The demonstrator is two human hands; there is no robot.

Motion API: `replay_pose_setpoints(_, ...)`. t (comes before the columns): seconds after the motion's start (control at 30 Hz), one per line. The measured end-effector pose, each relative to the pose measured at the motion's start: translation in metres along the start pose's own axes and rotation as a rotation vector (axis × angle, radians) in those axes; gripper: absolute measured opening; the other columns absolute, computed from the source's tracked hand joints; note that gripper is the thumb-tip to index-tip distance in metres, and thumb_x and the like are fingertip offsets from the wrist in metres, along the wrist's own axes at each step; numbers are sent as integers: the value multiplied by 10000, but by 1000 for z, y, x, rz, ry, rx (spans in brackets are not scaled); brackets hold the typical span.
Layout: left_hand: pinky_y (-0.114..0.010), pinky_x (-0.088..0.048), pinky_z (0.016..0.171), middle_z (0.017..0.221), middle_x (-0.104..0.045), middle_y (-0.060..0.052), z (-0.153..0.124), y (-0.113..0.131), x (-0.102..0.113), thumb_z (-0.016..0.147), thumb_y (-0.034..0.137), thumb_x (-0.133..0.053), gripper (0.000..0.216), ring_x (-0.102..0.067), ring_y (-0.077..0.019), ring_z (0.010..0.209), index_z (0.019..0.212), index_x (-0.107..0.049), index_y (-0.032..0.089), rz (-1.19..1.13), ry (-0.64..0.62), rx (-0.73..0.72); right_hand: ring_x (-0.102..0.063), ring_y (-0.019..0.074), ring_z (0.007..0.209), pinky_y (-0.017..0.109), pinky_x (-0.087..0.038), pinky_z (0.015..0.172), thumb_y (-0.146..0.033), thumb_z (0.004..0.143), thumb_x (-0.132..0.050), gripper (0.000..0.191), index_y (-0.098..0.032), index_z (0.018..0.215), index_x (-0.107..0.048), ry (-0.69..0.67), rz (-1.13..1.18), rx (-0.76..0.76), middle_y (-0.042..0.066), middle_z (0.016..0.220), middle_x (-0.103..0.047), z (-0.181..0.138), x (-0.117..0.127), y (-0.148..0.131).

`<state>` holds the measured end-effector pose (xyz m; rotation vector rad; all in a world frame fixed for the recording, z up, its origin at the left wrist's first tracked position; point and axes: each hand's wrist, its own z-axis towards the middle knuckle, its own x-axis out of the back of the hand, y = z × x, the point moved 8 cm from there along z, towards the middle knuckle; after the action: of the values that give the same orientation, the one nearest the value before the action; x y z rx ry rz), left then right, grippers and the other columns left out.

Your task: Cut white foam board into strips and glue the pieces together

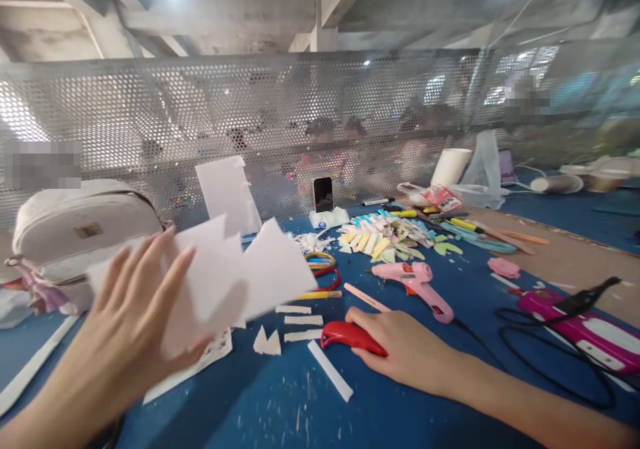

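Note:
My left hand (145, 302) is raised at the left with its fingers stretched and spread. Loose white sheets (280, 269) with cut edges lie beyond its palm, tilted; whether the fingers touch them I cannot tell. My right hand (395, 349) rests low over the table, fingers wrapped round a glossy red curved hand tool (350, 337) whose exact kind is unclear. Just left of the tool are short white strips (331, 370) and small pointed white pieces (267, 341). A pink glue gun (413, 282) and a pink stick (367, 297) lie beyond the right hand.
A white bag (90, 235) stands at left. Colourful cut pieces (380, 239) are heaped at centre back, near a phone (323, 194) on a stand. A magenta device (575, 329) with a black cable lies right. Behind runs a perforated metal screen (280, 102).

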<state>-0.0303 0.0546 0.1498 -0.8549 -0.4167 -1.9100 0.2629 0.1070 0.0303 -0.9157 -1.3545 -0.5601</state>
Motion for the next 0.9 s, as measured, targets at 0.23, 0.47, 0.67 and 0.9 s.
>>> replay_pose_setpoints(0.23, -649, -42, 1159, 1634, -69, -208, 166, -22, -106, 728, 365, -768, 1004, -67, -489, 1457, 1540, -233, 117, 303, 40, -56, -671, 255, 715, 268, -282, 551, -246, 874, -553, 106, -234, 977, -531, 15, 68, 4, 20, 827, -689, -2, -3, 8)
replay_pose_setpoints(0.47, -634, -29, 1151, 1625, 37, -210, 175, -51, -208, 745, 138, -714, 914, 45, -407, 1473, 1533, -251, 146, 280, -198, -129, -694, 280, 756, 292, -293, 567, -236, 854, -568, 142, -234, 993, -541, -18, 42, 19, 21, 868, -710, -2, -6, 8)
replay_pose_setpoints(0.67, -682, -60, 1138, 1636, 12, -178, 150, -72, -233, 711, 169, -771, 993, 43, -388, 1489, 1543, -233, 227, 246, -236, -78, -688, 261, 709, 290, -292, 549, -214, 838, -567, 146, -229, 981, -544, -17, 48, 29, 16, 845, -709, 0, -6, 7)
replay_pose_setpoints(0.9, -669, -91, 1146, 1641, -83, -171, 137, -65, -195, 838, 7, -502, 762, 14, -353, 1505, 1533, -259, 201, 148, -222, -55, -689, 244, 760, 264, -376, 596, -264, 892, -541, 160, -254, 1050, -560, 9, 100, -48, 21, 884, -710, 0, -3, 14)
